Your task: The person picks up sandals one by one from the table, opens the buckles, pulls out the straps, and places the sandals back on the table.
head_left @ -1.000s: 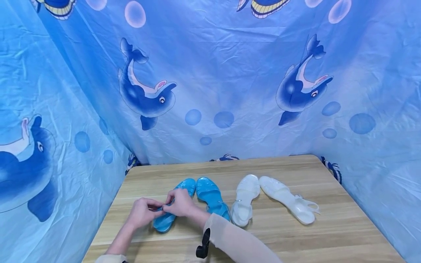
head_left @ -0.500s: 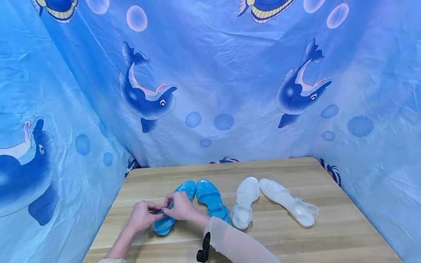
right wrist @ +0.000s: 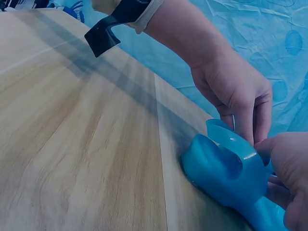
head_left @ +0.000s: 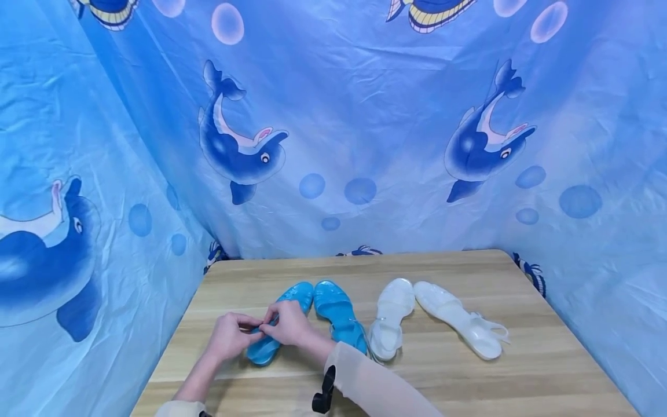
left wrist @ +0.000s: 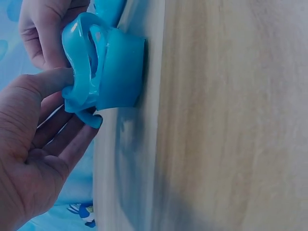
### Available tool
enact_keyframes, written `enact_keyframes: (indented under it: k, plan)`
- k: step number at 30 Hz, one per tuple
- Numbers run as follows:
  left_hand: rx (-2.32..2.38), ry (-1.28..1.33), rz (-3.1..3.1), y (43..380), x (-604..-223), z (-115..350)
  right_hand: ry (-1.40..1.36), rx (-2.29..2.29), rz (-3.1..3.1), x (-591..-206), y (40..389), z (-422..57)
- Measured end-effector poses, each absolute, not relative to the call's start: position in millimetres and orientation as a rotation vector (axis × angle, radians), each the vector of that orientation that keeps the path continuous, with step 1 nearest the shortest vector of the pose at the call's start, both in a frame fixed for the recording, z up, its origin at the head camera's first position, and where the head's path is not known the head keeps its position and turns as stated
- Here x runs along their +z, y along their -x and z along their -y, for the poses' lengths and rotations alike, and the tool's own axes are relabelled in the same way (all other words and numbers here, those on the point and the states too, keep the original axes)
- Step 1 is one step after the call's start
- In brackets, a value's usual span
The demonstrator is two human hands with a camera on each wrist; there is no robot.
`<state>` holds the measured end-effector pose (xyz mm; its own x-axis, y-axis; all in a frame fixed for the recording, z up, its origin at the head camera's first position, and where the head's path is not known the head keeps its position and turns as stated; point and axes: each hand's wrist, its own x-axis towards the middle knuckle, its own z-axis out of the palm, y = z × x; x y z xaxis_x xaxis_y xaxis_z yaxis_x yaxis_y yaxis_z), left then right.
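Both hands are at the ankle strap of the left blue jelly sandal (head_left: 264, 351), which lies sole down on the table with its toe pointing away. My left hand (head_left: 227, 337) pinches the strap from the left side; its thumb and fingers lie about the strap (left wrist: 81, 67) in the left wrist view. From the right, my right hand (head_left: 290, 326) pinches at the same spot, fingertips meeting the left hand's. The fingers hide the fastening. A second blue sandal (head_left: 337, 315) lies just right of the right hand, toes close together.
Two white jelly sandals lie farther right: one nearly straight (head_left: 394, 307), the other slanted (head_left: 458, 321) with its strap loose to the side. The wooden table (head_left: 469, 385) is bordered by a blue dolphin-print curtain (head_left: 333, 116) behind and at both sides.
The hands stay at the blue sandal's strap, with only small finger movements. The whole head view shifts slightly.
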<state>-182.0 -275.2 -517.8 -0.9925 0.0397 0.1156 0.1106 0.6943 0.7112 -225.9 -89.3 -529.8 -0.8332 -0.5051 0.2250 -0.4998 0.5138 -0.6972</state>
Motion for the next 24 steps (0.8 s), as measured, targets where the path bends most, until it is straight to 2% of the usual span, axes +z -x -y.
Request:
enact_keyframes:
  k: [24]
  plan:
    - [-1.144, 0.128, 2.788, 184.0, -521.6, 274.6, 1.010, -1.184, -2.724, -527.0, 230.8, 84.1]
